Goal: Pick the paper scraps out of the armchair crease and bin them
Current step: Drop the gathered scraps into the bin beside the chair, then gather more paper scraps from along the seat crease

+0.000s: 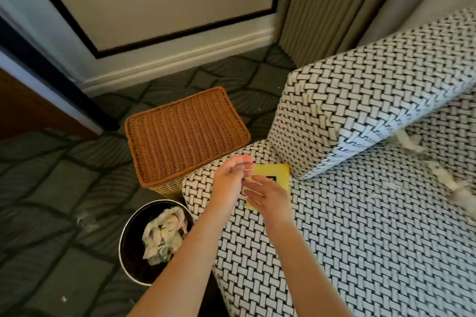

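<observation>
Two bare forearms (180, 265) reach over the seat corner of the black-and-white woven armchair (360, 226). Leftmost, a round dark bin (123, 234) holds crumpled paper (162, 237), just beside a brown wicker hamper (185, 134). The left hand (229, 180) hangs loosely curved, seemingly empty; the right hand (268, 194) hovers flat-fingered over a yellow card (278, 175). White paper scraps (409, 141) lie blurred in the right-hand crease.

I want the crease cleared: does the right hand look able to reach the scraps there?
Probably yes: the right hand hovers over the seat, and nothing stands between it and the paper scraps.
</observation>
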### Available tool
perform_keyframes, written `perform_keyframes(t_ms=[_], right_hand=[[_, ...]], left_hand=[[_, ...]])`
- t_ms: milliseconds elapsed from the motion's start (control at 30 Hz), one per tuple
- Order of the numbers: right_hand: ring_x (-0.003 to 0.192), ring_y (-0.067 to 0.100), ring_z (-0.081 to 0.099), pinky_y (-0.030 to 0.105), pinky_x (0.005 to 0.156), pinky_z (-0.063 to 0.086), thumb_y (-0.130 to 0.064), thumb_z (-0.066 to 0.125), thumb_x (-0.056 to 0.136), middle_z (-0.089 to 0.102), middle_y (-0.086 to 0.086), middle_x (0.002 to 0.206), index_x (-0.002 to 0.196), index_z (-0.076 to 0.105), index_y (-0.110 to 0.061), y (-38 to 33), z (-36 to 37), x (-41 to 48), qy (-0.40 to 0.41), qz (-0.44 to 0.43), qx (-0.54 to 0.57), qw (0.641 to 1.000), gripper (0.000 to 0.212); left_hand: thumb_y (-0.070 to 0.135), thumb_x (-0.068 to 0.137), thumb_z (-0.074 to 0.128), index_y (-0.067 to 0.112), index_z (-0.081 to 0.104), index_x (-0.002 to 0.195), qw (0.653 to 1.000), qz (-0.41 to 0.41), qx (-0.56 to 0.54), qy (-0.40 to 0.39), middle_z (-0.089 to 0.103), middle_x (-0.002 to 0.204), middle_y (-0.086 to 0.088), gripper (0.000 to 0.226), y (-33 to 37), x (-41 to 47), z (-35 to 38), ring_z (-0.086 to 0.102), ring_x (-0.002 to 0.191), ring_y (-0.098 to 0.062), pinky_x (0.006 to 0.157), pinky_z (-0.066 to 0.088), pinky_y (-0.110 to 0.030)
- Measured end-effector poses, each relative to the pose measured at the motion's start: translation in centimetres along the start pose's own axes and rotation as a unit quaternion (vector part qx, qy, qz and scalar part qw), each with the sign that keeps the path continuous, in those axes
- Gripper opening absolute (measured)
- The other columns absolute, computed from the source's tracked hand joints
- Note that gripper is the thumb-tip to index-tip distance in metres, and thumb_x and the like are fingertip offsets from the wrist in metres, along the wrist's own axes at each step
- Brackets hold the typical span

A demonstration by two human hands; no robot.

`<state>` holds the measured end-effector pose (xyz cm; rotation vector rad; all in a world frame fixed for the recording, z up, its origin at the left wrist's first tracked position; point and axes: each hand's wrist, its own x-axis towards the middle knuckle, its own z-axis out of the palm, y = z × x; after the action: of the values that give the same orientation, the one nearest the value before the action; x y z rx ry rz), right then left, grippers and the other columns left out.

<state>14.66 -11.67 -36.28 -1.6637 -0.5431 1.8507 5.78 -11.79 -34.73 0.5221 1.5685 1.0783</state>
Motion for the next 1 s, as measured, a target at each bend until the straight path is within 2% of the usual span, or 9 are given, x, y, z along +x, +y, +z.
perform_keyframes(t_ms=[200,333,500,600,700,767,833,933,1000], right_hand=[[0.076,0.019,0.065,0.028,0.073,0.053,-0.005,0.041,0.094,0.069,0.004,0.085,0.093,0.061,-0.013,-3.0,-8.7,0.6,0.07,0.007,0.057,0.996,0.022],[0.078,0.022,0.063,0.031,0.076,0.051,-0.007,0.039,0.096,0.066,0.007,0.086,0.1,0.06,-0.008,-4.6,-13.8,1.0,0.111,0.011,0.104,0.988,0.022],[0.075,0.018,0.062,0.03,0.077,0.052,-0.01,0.038,0.096,0.067,0.003,0.084,0.102,0.061,-0.009,-6.3,-20.0,1.9,0.165,-0.012,0.105,0.981,0.024],[0.074,0.019,0.061,0.024,0.064,0.048,-0.007,0.042,0.095,0.064,0.006,0.089,0.101,0.06,-0.007,-6.6,-23.3,3.1,0.214,-0.022,0.122,0.969,0.019],[0.075,0.015,0.056,0.026,0.066,0.049,-0.001,0.048,0.09,0.059,0.005,0.094,0.1,0.059,-0.012,-6.3,-25.8,4.1,0.264,-0.055,0.074,0.96,0.019],[0.073,0.012,0.053,0.026,0.069,0.049,0.001,0.05,0.087,0.056,0.004,0.1,0.104,0.058,-0.014,-6.3,-26.7,4.3,0.277,-0.071,0.033,0.958,0.024],[0.067,0.009,0.05,0.019,0.058,0.043,-0.001,0.052,0.086,0.054,0.003,0.107,0.111,0.056,-0.014,-6.8,-27.2,5.0,0.285,-0.09,-0.033,0.954,0.029],[0.082,0.014,0.054,0.017,0.056,0.039,-0.006,0.054,0.085,0.054,0.0,0.113,0.115,0.056,-0.019,-7.7,-27.5,6.7,0.304,-0.119,-0.12,0.937,0.033],[0.088,0.014,0.054,0.015,0.057,0.037,-0.006,0.054,0.085,0.055,-0.001,0.112,0.115,0.057,-0.02,-8.6,-27.4,8.0,0.31,-0.136,-0.142,0.93,0.033]], left_hand=[[-0.003,0.096,0.035,0.022,0.062,0.083,0.998,-0.011,0.05,-0.035,0.065,0.087,0.004,0.038,0.1,-0.6,6.3,0.06,0.08,-0.009,0.068,0.048,-0.021],[-0.002,0.094,0.04,0.022,0.063,0.083,0.987,-0.014,0.111,-0.118,0.066,0.082,0.007,0.034,-0.7,-1.9,12.0,0.059,0.075,-0.007,0.065,0.045,-0.02],[0.001,0.094,0.041,0.025,0.063,0.087,0.974,-0.006,0.166,-0.155,0.066,0.096,0.007,0.034,-0.6,-1.6,18.6,0.059,0.088,-0.009,0.076,0.05,-0.023],[0.001,0.094,0.041,0.027,0.062,0.086,0.965,-0.007,0.201,-0.167,0.064,0.116,-0.003,0.034,-0.9,-0.7,21.4,0.058,0.099,-0.019,0.09,0.046,-0.035],[0.007,0.093,0.046,0.022,0.063,0.098,0.953,-0.002,0.237,-0.187,0.06,0.123,-0.002,0.023,-1.1,0.8,23.7,0.056,0.111,-0.019,0.101,0.043,-0.036],[0.009,0.094,0.046,0.021,0.06,0.111,0.943,0.018,0.262,-0.206,0.057,0.126,0.002,0.026,-1.2,2.1,25.0,0.057,0.105,-0.01,0.091,0.047,-0.016],[0.007,0.095,0.042,0.02,0.055,0.123,0.93,0.033,0.292,-0.221,0.052,0.132,0.004,0.033,-1.4,3.5,26.4,0.056,0.091,0.0,0.069,0.04,0.002],[0.004,0.094,0.039,0.018,0.046,0.133,0.915,0.048,0.32,-0.241,0.046,0.138,0.002,0.042,-1.5,5.3,28.5,0.046,0.065,0.004,0.05,0.036,0.001],[0.003,0.094,0.039,0.017,0.045,0.134,0.916,0.042,0.317,-0.242,0.045,0.139,0.002,0.043,-1.2,6.4,29.7,0.053,0.072,0.0,0.061,0.04,-0.004]])
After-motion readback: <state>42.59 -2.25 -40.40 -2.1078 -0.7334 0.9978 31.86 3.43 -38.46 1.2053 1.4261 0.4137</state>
